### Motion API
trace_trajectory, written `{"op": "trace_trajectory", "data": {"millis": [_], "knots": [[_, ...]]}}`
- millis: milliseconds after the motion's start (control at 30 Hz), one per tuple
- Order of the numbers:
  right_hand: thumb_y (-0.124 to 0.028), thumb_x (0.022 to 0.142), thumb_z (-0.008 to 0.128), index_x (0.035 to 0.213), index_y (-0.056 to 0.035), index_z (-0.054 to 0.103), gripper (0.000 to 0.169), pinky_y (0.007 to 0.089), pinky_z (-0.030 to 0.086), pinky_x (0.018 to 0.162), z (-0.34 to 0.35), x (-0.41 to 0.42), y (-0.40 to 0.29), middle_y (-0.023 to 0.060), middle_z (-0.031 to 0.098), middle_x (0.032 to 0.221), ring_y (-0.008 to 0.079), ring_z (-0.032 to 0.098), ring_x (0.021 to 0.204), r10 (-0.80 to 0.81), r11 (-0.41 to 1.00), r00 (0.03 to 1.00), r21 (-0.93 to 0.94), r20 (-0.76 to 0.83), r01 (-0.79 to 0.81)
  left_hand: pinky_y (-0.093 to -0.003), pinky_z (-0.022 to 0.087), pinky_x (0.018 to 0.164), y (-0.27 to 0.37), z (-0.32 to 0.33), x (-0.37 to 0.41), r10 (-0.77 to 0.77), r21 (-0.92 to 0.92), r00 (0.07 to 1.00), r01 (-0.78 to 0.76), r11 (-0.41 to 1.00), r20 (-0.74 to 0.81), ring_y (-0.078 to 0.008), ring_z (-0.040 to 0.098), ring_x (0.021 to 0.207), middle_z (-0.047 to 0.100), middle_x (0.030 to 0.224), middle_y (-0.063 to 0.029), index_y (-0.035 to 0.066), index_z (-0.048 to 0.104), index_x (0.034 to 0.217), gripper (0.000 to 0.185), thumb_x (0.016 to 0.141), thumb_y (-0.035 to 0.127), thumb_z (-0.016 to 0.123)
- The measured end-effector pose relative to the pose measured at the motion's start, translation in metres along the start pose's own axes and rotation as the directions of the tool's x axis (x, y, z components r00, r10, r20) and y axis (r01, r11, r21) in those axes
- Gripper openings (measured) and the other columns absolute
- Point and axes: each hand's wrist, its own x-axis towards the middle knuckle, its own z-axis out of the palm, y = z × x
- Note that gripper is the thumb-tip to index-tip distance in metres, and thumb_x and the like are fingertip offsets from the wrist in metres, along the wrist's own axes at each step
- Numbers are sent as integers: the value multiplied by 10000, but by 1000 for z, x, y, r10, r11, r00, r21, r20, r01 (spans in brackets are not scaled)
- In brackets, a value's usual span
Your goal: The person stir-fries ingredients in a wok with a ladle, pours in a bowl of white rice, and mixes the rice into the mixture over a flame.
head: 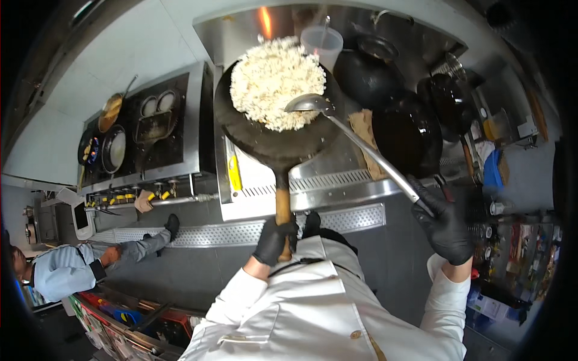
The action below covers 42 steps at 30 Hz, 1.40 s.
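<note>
My left hand [275, 239], in a black glove, is wrapped around the wooden handle [283, 203] of a dark wok [275, 146]. A mass of rice [277, 81] fills the far part of the wok and rises past its far rim. My right hand [445, 225], also gloved in black, grips the end of a long metal ladle [370, 151]. The ladle's bowl [309, 104] rests against the near side of the rice. An orange flame [266, 22] shows just beyond the wok.
Left is a stove [192, 122] holding several pans. A translucent plastic tub [321, 43] stands behind the wok. Dark woks [406, 131] and a brown cloth [366, 144] lie to the right. A person [67, 275] in light blue is at far left. A yellow-handled tool [234, 172] lies near the wok.
</note>
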Motion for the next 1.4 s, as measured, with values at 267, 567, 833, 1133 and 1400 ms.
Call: {"op": "trace_trajectory", "data": {"millis": [267, 567, 833, 1133, 1400], "knots": [[39, 908, 590, 1424, -85, 512, 536, 261, 498, 753, 27, -5, 22, 169, 672, 855, 97, 614, 798, -203, 979, 977, 2, -66, 203, -281, 393, 367, -37, -27, 26, 3, -127, 997, 7, 992, 74, -142, 437, 375, 455, 529, -38, 48, 499, 745, 104, 814, 98, 558], [-155, 914, 565, 1391, -123, 529, 479, 465, 522, 741, 134, 97, 19, 249, 664, 848, 399, 666, 806, -381, 915, 923, -169, -51, 368, -275, 406, 389, -56, -39, 30, 26, -112, 1000, -28, 993, -13, -129, 474, 422, 496, 581, -32, 43, 520, 868, 117, 789, 80, 598], [-175, 928, 570, 1353, -143, 574, 427, 464, 531, 679, 138, 139, -12, 233, 657, 802, 385, 673, 756, -389, 890, 919, -283, -62, 358, -276, 419, 370, -54, -39, 39, 34, 16, 999, -34, 999, 13, -137, 485, 389, 517, 569, -47, 12, 553, 877, 123, 806, 107, 588], [-159, 901, 555, 1426, -162, 491, 528, 510, 514, 667, 146, 115, -28, 246, 652, 771, 414, 654, 706, -364, 885, 925, -268, 111, 380, -283, 398, 354, -49, -44, 51, 49, -10, 999, -49, 999, 3, -140, 469, 382, 485, 558, -37, 58, 503, 771, 114, 832, 116, 581], [-149, 905, 590, 1415, -156, 507, 518, 498, 511, 628, 122, 80, -11, 214, 653, 726, 389, 647, 651, -283, 901, 953, -310, 110, 303, -271, 387, 388, -39, -43, 46, -4, -53, 999, 6, 999, 45, -123, 474, 420, 476, 568, -15, 92, 499, 720, 162, 842, 146, 591]]}}
